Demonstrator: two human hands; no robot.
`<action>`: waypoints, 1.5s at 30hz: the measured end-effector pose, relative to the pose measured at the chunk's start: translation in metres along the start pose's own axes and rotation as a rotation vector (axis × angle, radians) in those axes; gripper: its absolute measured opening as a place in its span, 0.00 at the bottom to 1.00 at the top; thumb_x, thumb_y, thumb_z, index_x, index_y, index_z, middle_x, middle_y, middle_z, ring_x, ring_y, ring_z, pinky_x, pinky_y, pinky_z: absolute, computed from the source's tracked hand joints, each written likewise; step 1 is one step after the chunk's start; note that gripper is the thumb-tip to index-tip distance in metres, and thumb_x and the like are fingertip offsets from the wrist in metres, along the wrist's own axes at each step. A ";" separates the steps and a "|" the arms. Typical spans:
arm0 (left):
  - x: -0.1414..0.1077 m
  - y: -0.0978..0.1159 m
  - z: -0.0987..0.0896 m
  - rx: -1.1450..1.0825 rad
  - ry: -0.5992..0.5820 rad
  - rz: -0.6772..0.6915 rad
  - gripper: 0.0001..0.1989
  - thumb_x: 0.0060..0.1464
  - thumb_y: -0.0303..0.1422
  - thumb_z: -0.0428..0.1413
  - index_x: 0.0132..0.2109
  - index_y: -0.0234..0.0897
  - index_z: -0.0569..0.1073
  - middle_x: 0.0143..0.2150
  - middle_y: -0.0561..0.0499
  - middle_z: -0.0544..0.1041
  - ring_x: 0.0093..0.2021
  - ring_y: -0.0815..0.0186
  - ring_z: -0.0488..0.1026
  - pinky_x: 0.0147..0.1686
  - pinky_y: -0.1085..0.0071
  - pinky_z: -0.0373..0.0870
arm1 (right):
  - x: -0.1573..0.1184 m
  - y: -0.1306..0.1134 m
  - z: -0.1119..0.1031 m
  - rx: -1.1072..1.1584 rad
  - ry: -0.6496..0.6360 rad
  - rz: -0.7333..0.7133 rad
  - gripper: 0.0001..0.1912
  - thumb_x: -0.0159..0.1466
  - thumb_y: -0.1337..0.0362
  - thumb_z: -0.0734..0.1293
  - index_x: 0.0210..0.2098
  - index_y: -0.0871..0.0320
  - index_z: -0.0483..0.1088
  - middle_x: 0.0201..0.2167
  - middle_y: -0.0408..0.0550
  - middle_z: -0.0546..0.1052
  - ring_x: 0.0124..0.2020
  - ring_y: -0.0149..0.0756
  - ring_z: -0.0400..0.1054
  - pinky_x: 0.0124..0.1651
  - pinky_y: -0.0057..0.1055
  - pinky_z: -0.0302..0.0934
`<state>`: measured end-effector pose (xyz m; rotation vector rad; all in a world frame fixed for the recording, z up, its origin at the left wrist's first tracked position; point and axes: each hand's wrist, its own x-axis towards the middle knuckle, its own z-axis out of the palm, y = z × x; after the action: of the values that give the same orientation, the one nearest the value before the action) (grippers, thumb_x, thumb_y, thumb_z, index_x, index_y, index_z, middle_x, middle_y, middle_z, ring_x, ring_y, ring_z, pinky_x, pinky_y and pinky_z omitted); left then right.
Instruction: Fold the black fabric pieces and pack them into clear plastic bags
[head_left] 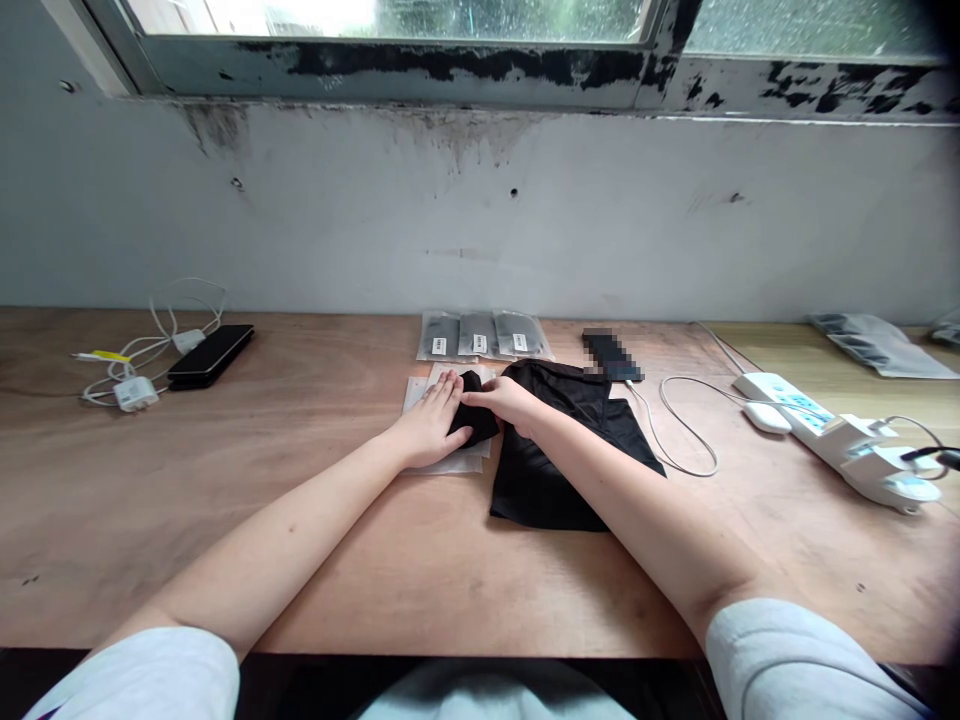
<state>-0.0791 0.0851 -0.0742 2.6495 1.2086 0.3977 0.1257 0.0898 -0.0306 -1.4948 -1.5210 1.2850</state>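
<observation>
1. Well, at far left, a white charger cable (150,345) loops beside a black phone (210,357) on the table (225,520).
2. The left hand (429,422) lies flat, its fingers (442,390) open, over a white paper sheet (448,463) and against a folded black cloth (474,412), whose long axis runs away from the person.
3. The right hand (504,400) comes in from the right, its fingers (476,397) extended on that fold, not visibly gripping.
4. Three labelled packets (480,335) lie beyond, and a larger black cloth (551,480) spreads flat under the right wrist.
5. Farther right sits a white power strip (795,415).
</observation>
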 end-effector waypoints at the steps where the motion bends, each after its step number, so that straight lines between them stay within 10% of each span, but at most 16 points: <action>1: 0.000 0.000 0.000 -0.017 -0.001 0.009 0.44 0.65 0.49 0.49 0.76 0.32 0.40 0.77 0.37 0.34 0.76 0.50 0.32 0.73 0.52 0.39 | 0.000 -0.001 0.000 -0.038 0.018 0.003 0.20 0.47 0.51 0.79 0.24 0.57 0.70 0.15 0.37 0.65 0.18 0.28 0.58 0.19 0.25 0.48; 9: 0.000 0.002 -0.005 -0.042 -0.043 -0.031 0.50 0.62 0.59 0.48 0.75 0.29 0.38 0.75 0.32 0.29 0.75 0.42 0.33 0.70 0.48 0.45 | 0.006 0.005 -0.021 0.292 0.041 -0.061 0.11 0.52 0.66 0.72 0.36 0.59 0.76 0.32 0.46 0.81 0.35 0.39 0.75 0.36 0.30 0.69; 17: 0.005 0.006 -0.018 -0.018 -0.028 -0.020 0.30 0.63 0.57 0.47 0.57 0.42 0.75 0.69 0.39 0.64 0.71 0.41 0.57 0.66 0.43 0.54 | 0.018 0.027 -0.052 0.808 0.016 -0.073 0.16 0.56 0.63 0.75 0.43 0.56 0.74 0.40 0.49 0.82 0.39 0.41 0.78 0.44 0.38 0.75; 24: 0.008 0.019 -0.005 -0.047 0.122 -0.111 0.30 0.51 0.59 0.59 0.47 0.38 0.74 0.54 0.34 0.77 0.64 0.36 0.65 0.64 0.41 0.56 | 0.019 0.034 -0.042 0.802 -0.064 -0.074 0.20 0.56 0.63 0.77 0.46 0.56 0.74 0.42 0.51 0.83 0.43 0.45 0.79 0.46 0.40 0.75; 45: 0.009 0.042 -0.007 0.153 -0.064 -0.310 0.24 0.63 0.48 0.48 0.46 0.36 0.82 0.72 0.38 0.60 0.72 0.32 0.50 0.63 0.29 0.47 | 0.006 0.029 -0.021 0.733 -0.336 -0.047 0.21 0.52 0.66 0.78 0.45 0.59 0.75 0.39 0.50 0.82 0.39 0.41 0.78 0.45 0.36 0.73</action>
<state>-0.0463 0.0656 -0.0545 2.5105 1.6541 0.1736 0.1545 0.0959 -0.0518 -0.7936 -1.0642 1.8643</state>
